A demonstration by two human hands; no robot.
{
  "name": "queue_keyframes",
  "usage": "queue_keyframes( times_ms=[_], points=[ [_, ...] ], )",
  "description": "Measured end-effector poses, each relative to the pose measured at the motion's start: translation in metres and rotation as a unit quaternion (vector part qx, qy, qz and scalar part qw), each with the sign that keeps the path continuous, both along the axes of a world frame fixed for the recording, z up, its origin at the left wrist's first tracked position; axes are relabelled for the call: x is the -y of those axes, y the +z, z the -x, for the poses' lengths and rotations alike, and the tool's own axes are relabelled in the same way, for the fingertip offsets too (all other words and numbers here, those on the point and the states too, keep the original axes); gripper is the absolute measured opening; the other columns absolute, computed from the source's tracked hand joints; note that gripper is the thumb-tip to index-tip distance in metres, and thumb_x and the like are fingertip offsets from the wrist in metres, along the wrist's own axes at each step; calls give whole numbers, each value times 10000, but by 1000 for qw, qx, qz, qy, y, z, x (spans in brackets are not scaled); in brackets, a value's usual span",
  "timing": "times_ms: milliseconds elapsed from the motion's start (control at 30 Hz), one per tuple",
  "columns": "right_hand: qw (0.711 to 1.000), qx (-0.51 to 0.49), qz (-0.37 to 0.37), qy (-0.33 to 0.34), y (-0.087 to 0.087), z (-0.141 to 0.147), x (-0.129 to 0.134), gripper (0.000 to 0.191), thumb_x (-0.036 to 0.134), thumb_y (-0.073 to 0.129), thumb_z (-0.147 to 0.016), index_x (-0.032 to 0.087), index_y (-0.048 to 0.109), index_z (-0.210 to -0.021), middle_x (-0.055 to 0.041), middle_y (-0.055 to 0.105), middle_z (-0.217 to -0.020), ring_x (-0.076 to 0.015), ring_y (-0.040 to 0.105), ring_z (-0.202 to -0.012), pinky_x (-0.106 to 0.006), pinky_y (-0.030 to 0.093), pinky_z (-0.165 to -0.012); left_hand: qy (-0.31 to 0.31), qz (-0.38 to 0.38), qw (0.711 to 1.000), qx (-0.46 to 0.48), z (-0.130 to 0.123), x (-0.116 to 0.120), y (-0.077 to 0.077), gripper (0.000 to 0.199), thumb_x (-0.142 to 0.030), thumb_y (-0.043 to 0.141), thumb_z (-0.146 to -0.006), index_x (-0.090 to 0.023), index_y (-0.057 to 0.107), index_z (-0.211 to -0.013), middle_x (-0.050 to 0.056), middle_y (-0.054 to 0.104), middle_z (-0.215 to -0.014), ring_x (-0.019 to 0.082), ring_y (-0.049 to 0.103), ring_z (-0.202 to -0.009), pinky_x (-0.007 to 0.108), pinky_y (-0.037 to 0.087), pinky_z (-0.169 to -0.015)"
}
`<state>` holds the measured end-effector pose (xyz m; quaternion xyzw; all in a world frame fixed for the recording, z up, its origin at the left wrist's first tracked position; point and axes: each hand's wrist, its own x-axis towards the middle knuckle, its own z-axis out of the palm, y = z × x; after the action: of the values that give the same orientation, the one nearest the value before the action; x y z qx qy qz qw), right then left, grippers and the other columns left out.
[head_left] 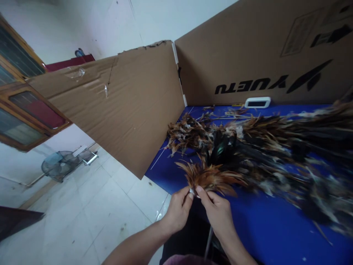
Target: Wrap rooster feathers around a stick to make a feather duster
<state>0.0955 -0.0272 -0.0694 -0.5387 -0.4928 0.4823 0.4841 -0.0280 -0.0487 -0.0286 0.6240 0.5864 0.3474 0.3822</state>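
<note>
Both hands meet at the near edge of a blue table, at the base of an orange-brown feather bundle (212, 178). My left hand (178, 208) pinches the bundle's whitish, shiny base between thumb and fingers. Beside it on the right, my right hand (216, 209) has its thumb and fingers closed on the same base. The feathers fan out away from the hands, over the table. A thin stick (209, 241) shows below my right hand; where its upper end goes is hidden.
Long piles of brown and black feathers (264, 147) cover much of the blue table (264, 224). Cardboard panels (124, 106) stand at the left and back. A white-framed device (257, 102) sits by the back panel. A fan (60, 165) is on the tiled floor at left.
</note>
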Motion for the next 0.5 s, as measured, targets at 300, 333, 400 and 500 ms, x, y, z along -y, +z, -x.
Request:
queue_keyframes(
  times_ms=[300,333,400,500],
  points=[
    [1000,-27,13,0,-4,1,2,456,542,515,-792,174,514,-522,48,369,-460,-92,343,-460,-219,272,-435,-2,53,998,46,5,-4,-6,293,-401,400,-898,-161,488,-755,-35,405,-609,100,368,-566,225,312,-537],
    [999,-37,21,0,-3,1,1,479,552,501,-797,176,500,-500,45,372,-449,-92,346,-450,-221,273,-430,0,61,997,54,5,-4,-7,300,-414,402,-895,-162,486,-754,-35,406,-613,99,368,-566,223,314,-536],
    [998,-54,41,6,0,1,0,544,574,445,-819,182,462,-441,35,377,-413,-93,353,-418,-227,274,-412,5,67,996,61,6,-4,-8,310,-434,403,-890,-164,485,-761,-31,412,-626,103,380,-578,222,326,-546],
    [997,-57,55,4,5,1,-3,618,604,398,-826,204,389,-355,21,366,-348,-97,358,-362,-237,271,-375,3,48,998,37,8,-1,-8,319,-443,395,-894,-168,491,-764,-21,424,-642,114,397,-605,229,338,-570]
  ],
)
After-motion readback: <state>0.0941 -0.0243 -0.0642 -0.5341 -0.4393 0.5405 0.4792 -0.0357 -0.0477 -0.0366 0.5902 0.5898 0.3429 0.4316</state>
